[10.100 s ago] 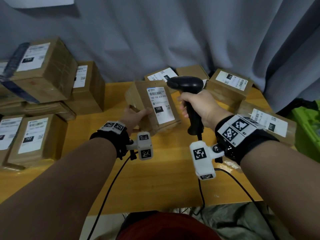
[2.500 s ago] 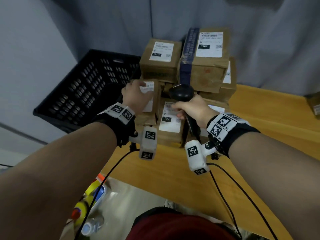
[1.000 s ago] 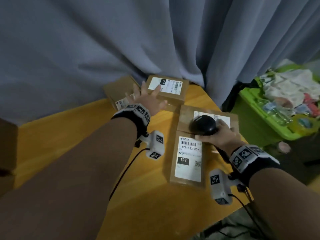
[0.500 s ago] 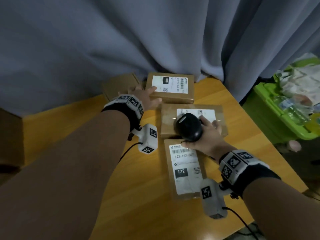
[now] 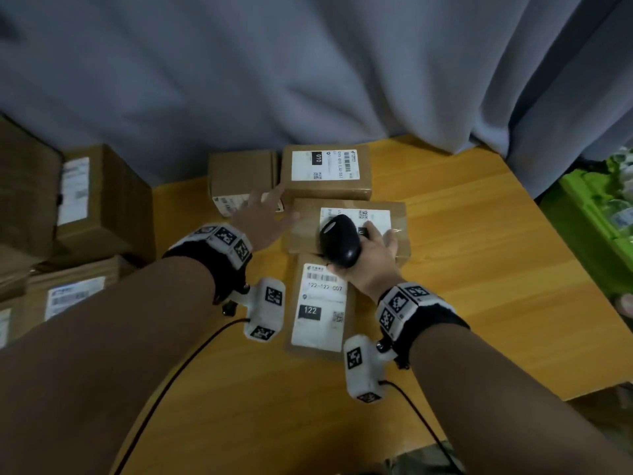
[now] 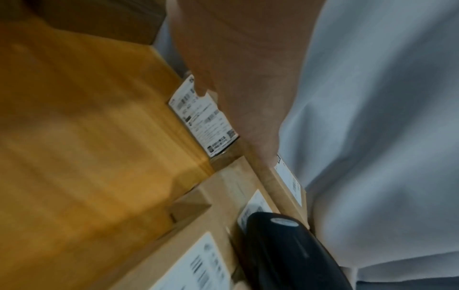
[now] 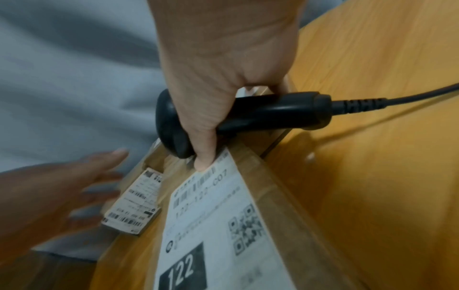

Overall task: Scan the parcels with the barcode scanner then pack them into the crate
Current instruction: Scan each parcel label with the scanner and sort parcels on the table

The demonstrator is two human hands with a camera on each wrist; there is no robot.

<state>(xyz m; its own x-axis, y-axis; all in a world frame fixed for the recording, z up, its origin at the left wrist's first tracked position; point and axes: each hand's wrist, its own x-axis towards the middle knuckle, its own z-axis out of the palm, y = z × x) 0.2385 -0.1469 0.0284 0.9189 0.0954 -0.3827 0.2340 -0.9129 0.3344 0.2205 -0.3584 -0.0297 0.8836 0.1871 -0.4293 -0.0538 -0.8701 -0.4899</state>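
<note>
Right hand (image 5: 368, 258) is wrapped around the barcode scanner (image 5: 339, 240), parked over the middle parcel (image 5: 346, 228). Left hand (image 5: 263, 219) is spread wide, reaching for the far-left parcel (image 5: 241, 178) on the tabletop (image 5: 479, 269), probably to grab it next. No crate in view.

Dim indoor light, soft shadows, no glare, wide-angle bending at edges, both wrist views smeared by motion blur
</note>
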